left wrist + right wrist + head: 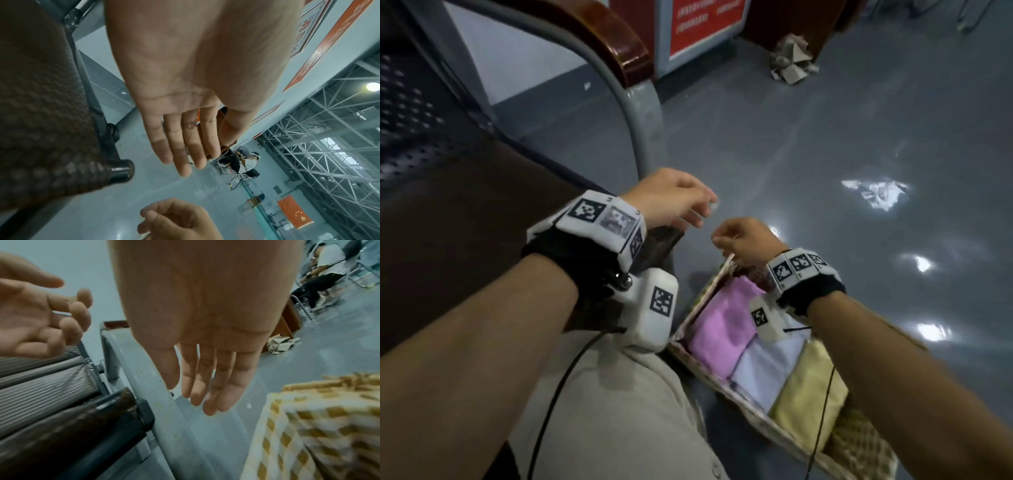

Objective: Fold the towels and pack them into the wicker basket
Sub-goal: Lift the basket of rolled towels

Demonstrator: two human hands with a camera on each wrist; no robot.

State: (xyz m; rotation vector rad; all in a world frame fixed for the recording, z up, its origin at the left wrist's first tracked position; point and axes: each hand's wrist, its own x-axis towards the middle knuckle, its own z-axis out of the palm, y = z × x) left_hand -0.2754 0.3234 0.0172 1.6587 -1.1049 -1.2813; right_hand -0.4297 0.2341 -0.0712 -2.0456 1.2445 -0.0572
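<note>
A wicker basket (690,317) with a checked lining (308,418) sits low at my right side. Three folded towels lie side by side in it: pink (726,325), white (767,370) and yellow (815,394). My right hand (743,240) hovers over the basket's far end with relaxed fingers (205,386) and nothing in it. My left hand (678,198) is raised a little to its left, above the bench edge. Its fingers (180,146) are nearly straight and it is empty too. The two hands are close together but apart.
A dark perforated bench seat (465,222) fills the left, with a grey metal frame (643,113) and a wooden armrest (602,41). My beige trousers (619,394) are below. Crumpled paper (791,58) lies on the grey floor. A seated person (329,264) is far off.
</note>
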